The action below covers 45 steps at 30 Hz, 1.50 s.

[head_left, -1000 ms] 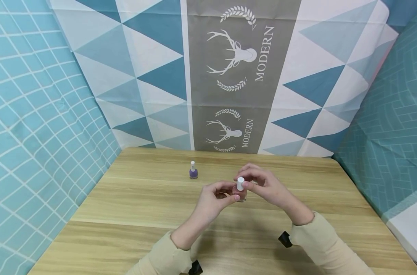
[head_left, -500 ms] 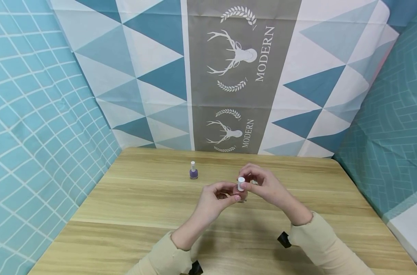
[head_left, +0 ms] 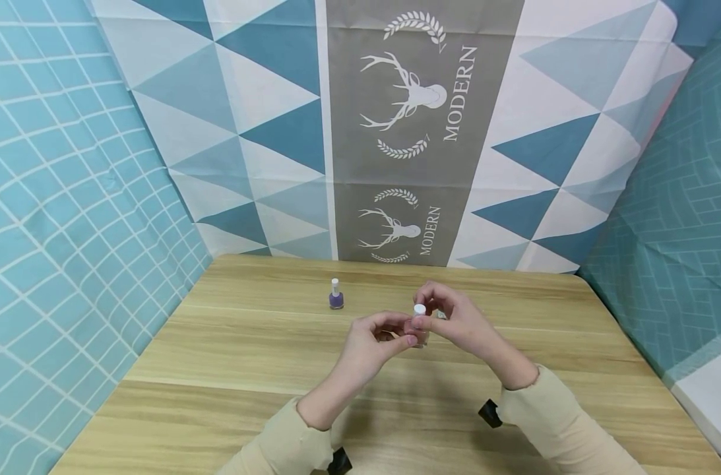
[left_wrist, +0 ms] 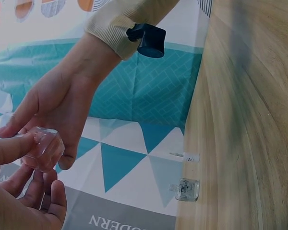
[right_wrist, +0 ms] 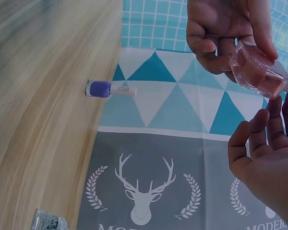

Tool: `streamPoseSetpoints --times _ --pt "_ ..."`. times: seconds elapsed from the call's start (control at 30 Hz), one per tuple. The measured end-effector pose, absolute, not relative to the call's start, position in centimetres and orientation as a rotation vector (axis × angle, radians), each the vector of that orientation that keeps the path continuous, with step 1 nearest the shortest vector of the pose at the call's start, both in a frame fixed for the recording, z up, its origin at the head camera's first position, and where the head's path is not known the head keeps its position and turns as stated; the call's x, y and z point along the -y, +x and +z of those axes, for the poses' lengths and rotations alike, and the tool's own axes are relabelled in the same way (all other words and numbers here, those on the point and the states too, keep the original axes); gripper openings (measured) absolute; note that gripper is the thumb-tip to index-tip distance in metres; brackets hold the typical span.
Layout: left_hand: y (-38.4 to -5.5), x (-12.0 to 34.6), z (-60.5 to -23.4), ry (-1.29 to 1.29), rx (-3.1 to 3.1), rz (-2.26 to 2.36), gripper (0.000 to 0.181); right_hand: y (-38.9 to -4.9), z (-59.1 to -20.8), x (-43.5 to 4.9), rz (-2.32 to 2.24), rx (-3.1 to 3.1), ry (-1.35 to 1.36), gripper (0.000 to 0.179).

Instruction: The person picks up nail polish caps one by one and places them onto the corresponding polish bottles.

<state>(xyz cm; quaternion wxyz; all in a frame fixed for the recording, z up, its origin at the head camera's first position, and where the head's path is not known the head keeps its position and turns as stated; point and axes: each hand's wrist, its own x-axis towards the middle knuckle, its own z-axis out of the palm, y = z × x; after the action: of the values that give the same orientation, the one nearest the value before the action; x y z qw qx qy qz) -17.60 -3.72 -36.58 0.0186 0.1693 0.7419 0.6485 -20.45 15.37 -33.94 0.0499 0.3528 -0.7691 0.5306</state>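
Note:
A nail polish bottle (head_left: 417,335) with pink polish is held above the table in front of me. Thumb and fingers of my left hand (head_left: 363,346) pinch its glass body. My right hand (head_left: 464,323) pinches the white cap (head_left: 419,309), its thumb covering the lower part. In the right wrist view, the pink bottle (right_wrist: 259,72) is tilted between both hands, its cap toward the right edge. A purple nail polish bottle (head_left: 336,300) with a white cap stands further back, to the left of my hands.
A clear glass bottle (left_wrist: 187,189) stands on the wooden table (head_left: 247,356), mostly hidden by my right hand in the head view. Near it in the left wrist view is a small whitish piece (left_wrist: 191,157) with a thin tip. A patterned cloth backdrop (head_left: 271,132) rises behind the table.
My right thumb has moved up over the cap, so less of the cap shows. The bottle and both hands have shifted very slightly; the purple bottle stays put.

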Motion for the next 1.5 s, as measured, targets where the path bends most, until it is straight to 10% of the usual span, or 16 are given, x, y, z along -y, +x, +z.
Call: streamPoseSetpoints --times 1.5 --pt "-17.4 3.7 -36.7 0.547 -2.300 2.046 0.026 -20.3 -34.0 -16.2 1.459 2.344 1.128 0.018"
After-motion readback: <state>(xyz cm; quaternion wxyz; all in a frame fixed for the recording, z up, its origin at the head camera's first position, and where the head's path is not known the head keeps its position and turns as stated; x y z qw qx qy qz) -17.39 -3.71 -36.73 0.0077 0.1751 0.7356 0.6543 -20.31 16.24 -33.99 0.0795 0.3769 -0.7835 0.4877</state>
